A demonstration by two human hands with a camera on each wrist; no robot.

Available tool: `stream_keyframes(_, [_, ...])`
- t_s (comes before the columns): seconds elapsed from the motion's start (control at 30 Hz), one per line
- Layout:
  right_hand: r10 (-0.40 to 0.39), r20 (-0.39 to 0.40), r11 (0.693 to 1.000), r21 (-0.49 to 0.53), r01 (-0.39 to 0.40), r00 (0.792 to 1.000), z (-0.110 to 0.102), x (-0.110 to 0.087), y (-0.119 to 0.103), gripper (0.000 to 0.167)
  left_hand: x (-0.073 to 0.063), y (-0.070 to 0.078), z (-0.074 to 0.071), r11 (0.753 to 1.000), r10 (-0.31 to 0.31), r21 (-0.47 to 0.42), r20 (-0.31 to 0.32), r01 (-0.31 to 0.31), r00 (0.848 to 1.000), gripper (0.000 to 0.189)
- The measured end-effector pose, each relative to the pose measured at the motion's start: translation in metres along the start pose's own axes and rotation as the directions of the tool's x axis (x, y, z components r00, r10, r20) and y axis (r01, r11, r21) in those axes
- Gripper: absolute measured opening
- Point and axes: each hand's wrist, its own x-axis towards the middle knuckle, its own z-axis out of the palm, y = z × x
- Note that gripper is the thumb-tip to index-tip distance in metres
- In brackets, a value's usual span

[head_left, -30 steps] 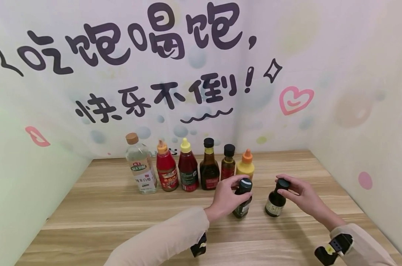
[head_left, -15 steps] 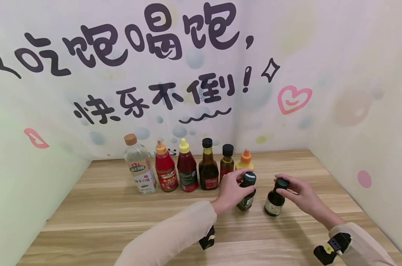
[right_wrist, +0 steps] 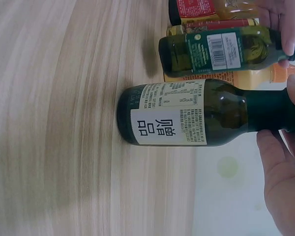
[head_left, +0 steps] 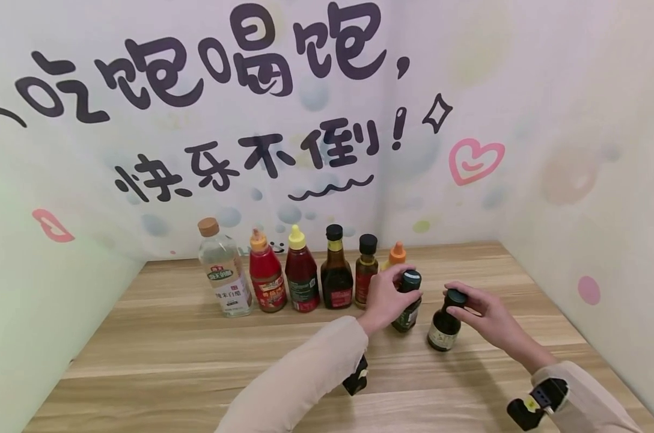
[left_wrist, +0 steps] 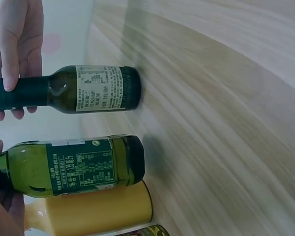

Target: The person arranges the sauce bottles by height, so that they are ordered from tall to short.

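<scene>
In the head view my left hand (head_left: 386, 297) pinches a squarish green glass bottle (head_left: 407, 316) by its dark cap and neck. It is upright, its base close over the wooden table, in front of a yellow squeeze bottle (left_wrist: 96, 211). My right hand (head_left: 486, 316) grips the dark green neck of a second, rounder glass bottle (head_left: 443, 331), a little to the right and nearer me. That round bottle has a cream label, and the right wrist view shows a white sticker (right_wrist: 155, 127) with black characters on it.
A row of bottles lines the back: a clear vinegar bottle (head_left: 224, 276), a red ketchup bottle (head_left: 267, 279), a dark red squeeze bottle (head_left: 302, 279), a brown sauce bottle (head_left: 336, 276) and a small black-capped bottle (head_left: 366, 264). Behind them hangs a printed cloth (head_left: 284, 204).
My left hand has carried the squarish green bottle away from me and slightly right, toward the back row. My right hand and the round bottle have hardly moved.
</scene>
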Motion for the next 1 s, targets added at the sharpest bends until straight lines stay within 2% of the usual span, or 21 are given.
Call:
stream_keyframes(0.6, [0.016, 0.006, 1.0, 0.004, -0.016, 1.0, 0.0, 0.0, -0.001, 0.039, 0.01, -0.007, 0.012, 1.0, 0.008, 0.0, -0.016, -0.008, 1.0, 0.039])
stream_keyframes(0.83, [0.014, 0.003, 1.0, 0.006, -0.014, 1.0, 0.0, 0.0, -0.001, 0.038, 0.011, -0.014, 0.018, 0.998, 0.06, -0.036, -0.011, -0.06, 0.998, 0.04])
stream_keyframes(1.0, [0.005, 0.001, 1.0, 0.006, -0.005, 1.0, 0.0, -0.001, 0.0, 0.038, 0.011, -0.015, 0.022, 0.997, 0.065, -0.037, -0.001, -0.065, 0.998, 0.04])
